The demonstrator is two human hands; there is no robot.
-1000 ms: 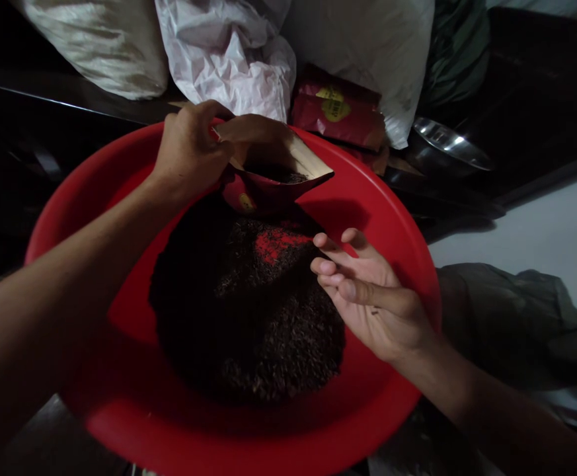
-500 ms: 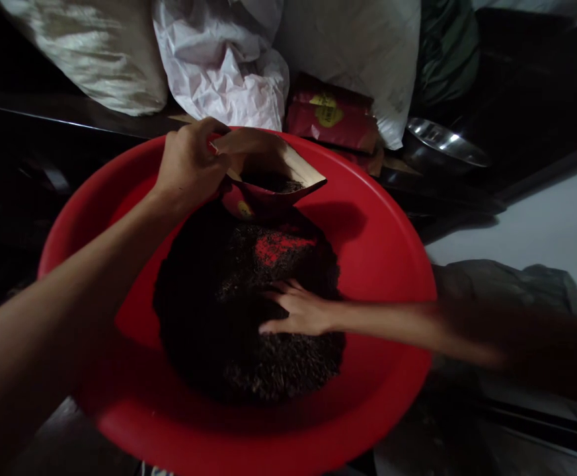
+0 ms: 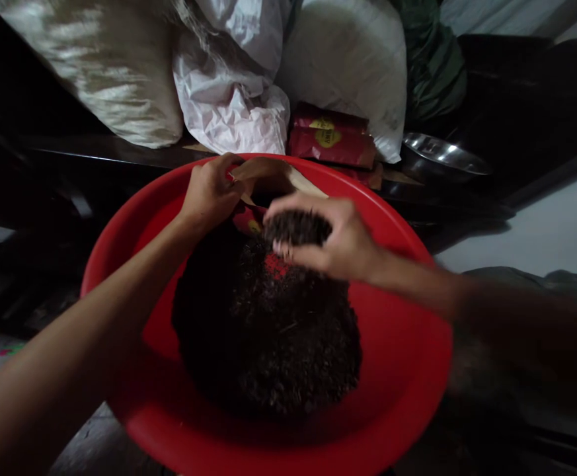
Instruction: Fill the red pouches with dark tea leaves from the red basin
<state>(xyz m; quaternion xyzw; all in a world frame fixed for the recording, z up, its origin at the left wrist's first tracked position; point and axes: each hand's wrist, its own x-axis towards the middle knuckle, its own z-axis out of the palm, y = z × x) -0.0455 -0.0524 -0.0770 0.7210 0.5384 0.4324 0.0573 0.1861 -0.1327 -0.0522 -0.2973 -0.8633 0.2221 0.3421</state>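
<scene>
A wide red plastic basin (image 3: 402,370) holds a heap of dark dried leaves (image 3: 293,357), which look like loose tea. At its far side my left hand (image 3: 213,192) is closed on the edge of a dark red paper-lined pouch (image 3: 268,173), keeping its mouth spread. My right hand (image 3: 342,235) is cupped around a clump of the dark leaves and hangs above the heap, just in front of the pouch's mouth. It hides part of the pouch and its contents. Red basin floor shows through a thin patch under this hand.
Behind the basin, red packets with yellow labels (image 3: 330,135) lie on a dark ledge (image 3: 104,153). White sacks (image 3: 233,112) and a dark green bag (image 3: 429,66) stand along the back. A metal bowl (image 3: 447,155) sits at the back right.
My right hand has scooped leaves from the heap and risen toward the pouch. My left hand still holds the pouch's edge. The view has shifted slightly.
</scene>
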